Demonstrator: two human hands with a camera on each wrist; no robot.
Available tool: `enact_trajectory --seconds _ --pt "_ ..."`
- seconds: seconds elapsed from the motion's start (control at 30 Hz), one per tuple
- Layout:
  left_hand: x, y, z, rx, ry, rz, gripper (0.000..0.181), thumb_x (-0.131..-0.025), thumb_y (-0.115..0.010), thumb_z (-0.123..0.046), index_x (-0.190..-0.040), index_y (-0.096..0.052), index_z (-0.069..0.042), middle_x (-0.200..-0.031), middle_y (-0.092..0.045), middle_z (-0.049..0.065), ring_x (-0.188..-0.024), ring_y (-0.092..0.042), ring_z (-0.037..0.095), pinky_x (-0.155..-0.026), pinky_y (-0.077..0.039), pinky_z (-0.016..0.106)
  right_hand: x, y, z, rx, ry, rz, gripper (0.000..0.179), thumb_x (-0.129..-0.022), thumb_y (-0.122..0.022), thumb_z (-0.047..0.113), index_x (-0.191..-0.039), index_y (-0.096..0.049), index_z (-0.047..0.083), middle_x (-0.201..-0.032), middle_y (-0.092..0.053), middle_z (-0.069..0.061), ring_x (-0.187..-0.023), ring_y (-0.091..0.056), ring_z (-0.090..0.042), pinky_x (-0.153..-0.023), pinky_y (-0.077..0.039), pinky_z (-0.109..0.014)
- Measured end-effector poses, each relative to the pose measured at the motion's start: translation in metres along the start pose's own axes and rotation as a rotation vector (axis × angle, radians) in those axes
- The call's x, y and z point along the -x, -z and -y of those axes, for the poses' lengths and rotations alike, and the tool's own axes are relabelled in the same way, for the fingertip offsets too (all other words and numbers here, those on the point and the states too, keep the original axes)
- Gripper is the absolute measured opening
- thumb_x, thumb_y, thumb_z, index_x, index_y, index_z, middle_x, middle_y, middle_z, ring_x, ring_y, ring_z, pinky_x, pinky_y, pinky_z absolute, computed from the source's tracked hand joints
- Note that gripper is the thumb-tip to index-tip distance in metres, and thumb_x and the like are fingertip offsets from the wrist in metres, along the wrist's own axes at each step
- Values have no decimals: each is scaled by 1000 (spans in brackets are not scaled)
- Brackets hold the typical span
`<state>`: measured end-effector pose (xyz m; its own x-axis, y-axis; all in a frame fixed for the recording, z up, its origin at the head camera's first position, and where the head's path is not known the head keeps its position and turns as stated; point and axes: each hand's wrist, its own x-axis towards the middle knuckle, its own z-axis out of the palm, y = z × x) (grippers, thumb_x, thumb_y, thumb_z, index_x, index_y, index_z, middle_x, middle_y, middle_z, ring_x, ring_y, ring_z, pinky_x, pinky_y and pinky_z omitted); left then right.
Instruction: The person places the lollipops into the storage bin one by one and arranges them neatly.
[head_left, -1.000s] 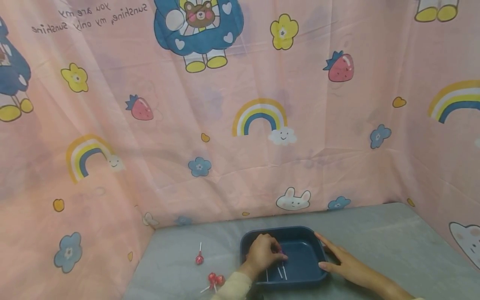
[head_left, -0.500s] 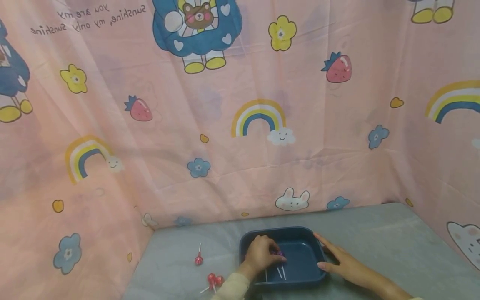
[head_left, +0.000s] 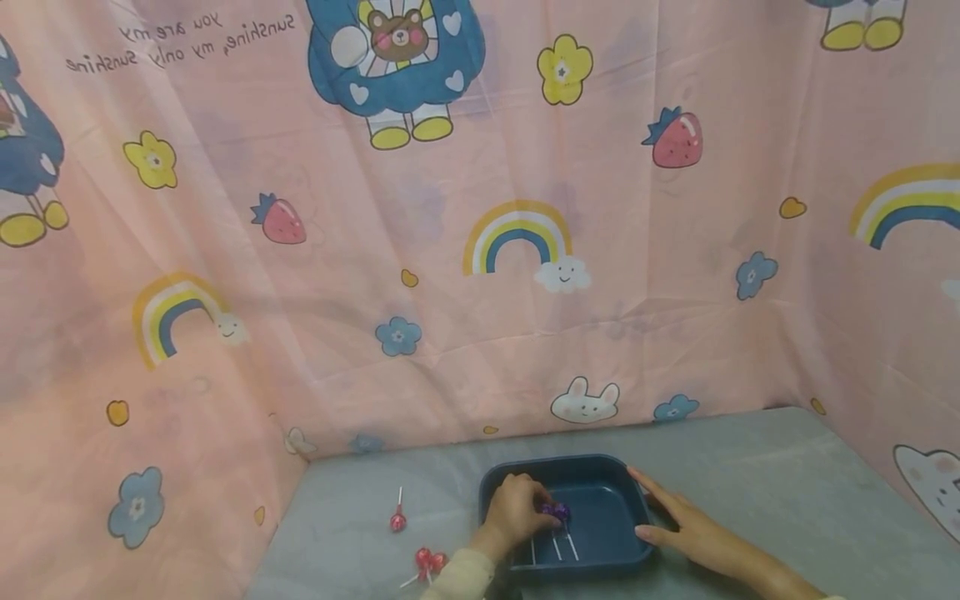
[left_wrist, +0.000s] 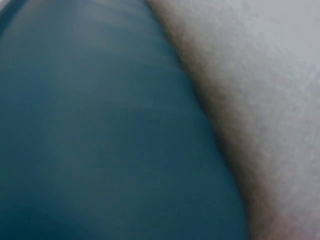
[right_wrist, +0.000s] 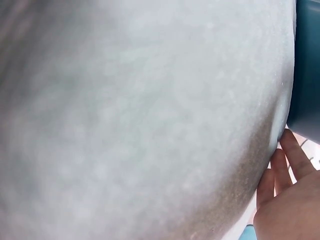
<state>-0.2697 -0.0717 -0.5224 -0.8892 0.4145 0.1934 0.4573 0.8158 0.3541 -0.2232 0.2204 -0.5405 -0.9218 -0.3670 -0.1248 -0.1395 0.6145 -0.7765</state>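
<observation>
In the head view my left hand (head_left: 517, 512) reaches over the left side of a dark blue tray (head_left: 607, 558). Its thumb and fingers pinch at the purple heads of lollipops (head_left: 560, 511) lying inside. Several white sticks point toward the near wall; the hand hides part of the candies. My right hand (head_left: 686, 525) rests against the tray's right end, fingers extended along the outside and thumb at the near corner. In the right wrist view, straight fingers (right_wrist: 295, 155) show beside the tray's wall (right_wrist: 307, 70). The left wrist view has only the tray's blue surface (left_wrist: 110, 125) and grey tabletop.
Left of the tray, one red lollipop (head_left: 397, 521) lies alone on the grey table (head_left: 345, 517). A cluster of red lollipops (head_left: 430, 560) sits nearer, beside the left sleeve (head_left: 465, 575). A pink printed curtain (head_left: 450, 358) encloses the back and sides.
My left hand has shifted slightly left, exposing more of the purple heads. One lollipop stick has swung a little to the right. The right hand and tray stay in place.
</observation>
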Motion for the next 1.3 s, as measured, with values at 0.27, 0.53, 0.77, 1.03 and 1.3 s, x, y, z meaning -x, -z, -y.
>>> enact_trajectory --seconds 0.27,0.53,0.77,1.03,1.3 --pt "0 -1 3 22 2 24 26 -63 -85 -37 -82 -76 -22 -77 -64 -6 -72 -46 5 -62 -38 18 0 -2 -1 2 9 -8 75 -94 -53 43 -151 -4 37 -155 -18 -25 -134 -32 -52 -87 -36 -72" --pt "-3 -12 3 -17 -20 -9 24 -68 -79 -47 -79 -75 -26 -74 -61 -10 -69 -44 4 -57 -33 16 -1 -1 -1 2 -8 -4 76 -93 -53 44 -151 -5 38 -154 -20 -27 -134 -31 -52 -88 -36 -72" --pt "-4 -13 0 -22 -38 7 18 -72 -77 -43 -82 -75 -29 -77 -62 -11 -71 -45 4 -59 -33 17 0 -2 0 -12 -4 3 75 -94 -52 44 -151 -3 37 -155 -19 -25 -135 -28 -53 -89 -34 -73" --pt "-3 -12 1 5 -51 11 14 -74 -76 -37 -85 -75 -29 -78 -64 -11 -71 -44 2 -58 -31 16 -2 -3 -2 -35 -21 11 76 -93 -52 46 -151 -3 38 -156 -15 -24 -136 -28 -52 -90 -34 -73" --pt "-1 -10 1 20 -42 11 13 -75 -76 -36 -84 -74 -28 -77 -61 -11 -71 -43 2 -59 -31 15 -6 -4 -3 -87 -89 25 76 -91 -54 49 -150 -5 41 -156 -18 -23 -137 -27 -51 -92 -32 -74"
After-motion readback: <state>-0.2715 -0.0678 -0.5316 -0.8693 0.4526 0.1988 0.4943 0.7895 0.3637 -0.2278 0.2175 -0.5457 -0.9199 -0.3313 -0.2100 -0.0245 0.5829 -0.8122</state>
